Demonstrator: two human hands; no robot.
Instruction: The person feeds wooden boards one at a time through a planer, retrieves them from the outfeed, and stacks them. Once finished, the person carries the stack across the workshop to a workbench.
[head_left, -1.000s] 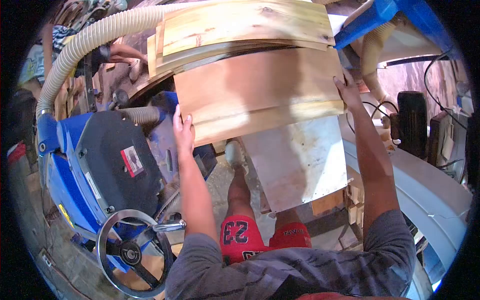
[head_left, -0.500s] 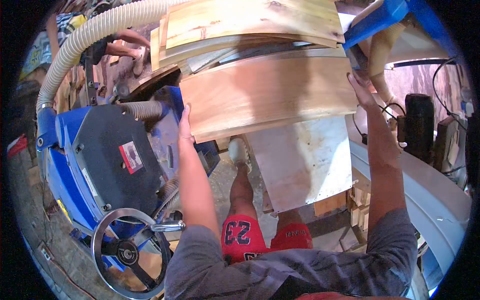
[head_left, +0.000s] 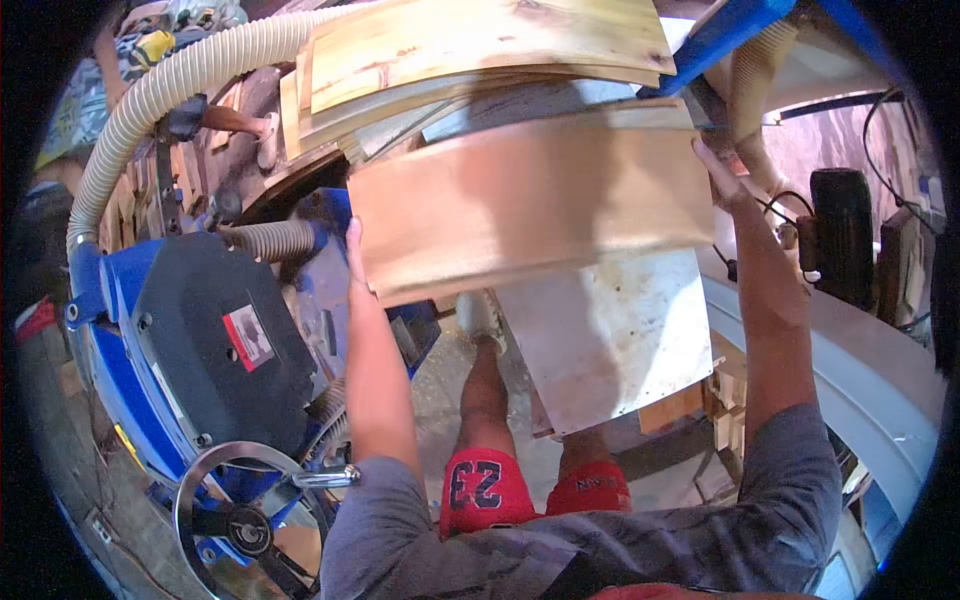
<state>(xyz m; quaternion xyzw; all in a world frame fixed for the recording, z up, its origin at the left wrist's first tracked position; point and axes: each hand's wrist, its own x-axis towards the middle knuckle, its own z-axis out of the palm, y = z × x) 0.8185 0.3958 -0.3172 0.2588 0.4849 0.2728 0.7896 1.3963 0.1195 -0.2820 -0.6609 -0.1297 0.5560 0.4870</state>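
Note:
A wide, light-brown wooden board [head_left: 450,215] spans the space in front of me, held by its two short ends. My left hand [head_left: 357,258] grips the left end, thumb up along the edge, the other fingers hidden behind the wood. At the right end my right hand [head_left: 722,175] holds the same board, its thumb showing at the upper corner. Beyond it lies a stack of paler boards [head_left: 480,45] with dark knots. A pale, flat sheet-like surface [head_left: 620,345] shows below the board's near edge.
To the left stands a blue and black machine [head_left: 215,340] with a chrome handwheel [head_left: 250,530]. A ribbed hose [head_left: 150,110] arches over it. On the right are a black cylindrical motor-like part [head_left: 840,225] and a long grey machine edge [head_left: 840,370]. Another person's leg [head_left: 235,120] shows at upper left.
The board in my hands has shifted slightly nearer and away from the stack, exposing more of the surface between them. Both hands keep hold of its ends; the view has moved slightly.

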